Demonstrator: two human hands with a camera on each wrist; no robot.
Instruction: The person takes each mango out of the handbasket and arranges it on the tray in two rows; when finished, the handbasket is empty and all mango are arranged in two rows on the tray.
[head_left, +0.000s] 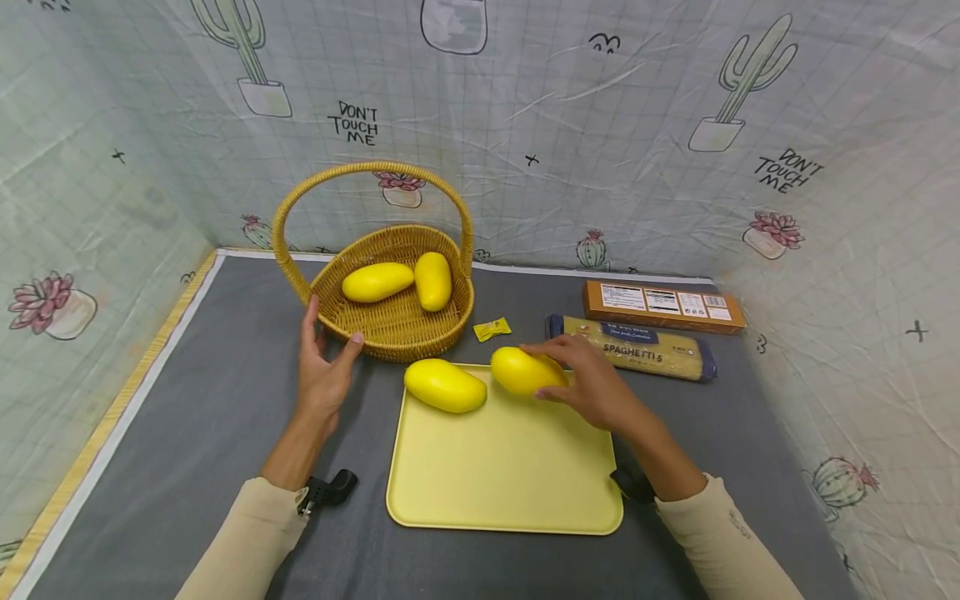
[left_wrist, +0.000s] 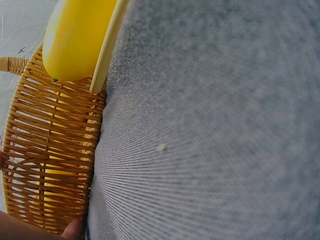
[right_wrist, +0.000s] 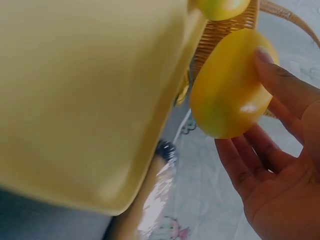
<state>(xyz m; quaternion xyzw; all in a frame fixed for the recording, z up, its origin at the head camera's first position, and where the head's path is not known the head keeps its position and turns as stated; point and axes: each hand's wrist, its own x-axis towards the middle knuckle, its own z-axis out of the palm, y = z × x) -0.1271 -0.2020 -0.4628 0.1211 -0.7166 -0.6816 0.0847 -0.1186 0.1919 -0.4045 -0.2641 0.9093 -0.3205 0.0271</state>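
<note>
At the far edge of the pale yellow tray [head_left: 502,467], my right hand [head_left: 592,385] grips a yellow mango [head_left: 525,372], thumb on one side and fingers on the other. Whether this mango is off the tray cannot be told. To its left, a second mango [head_left: 446,386] lies across the tray's far left corner. Two more mangoes, one lying sideways [head_left: 377,282] and one lengthwise [head_left: 433,282], are inside the wicker basket [head_left: 390,337]. My left hand [head_left: 324,375], thumb and fingers spread, touches the basket's near left side. It holds no mango.
A small yellow wrapped packet [head_left: 492,329] lies right of the basket. Behind the tray's right side are a spaghetti pack [head_left: 637,345] and a long brown box [head_left: 663,307]. The basket's tall handle [head_left: 375,167] arches up before the printed cloth backdrop [head_left: 540,208].
</note>
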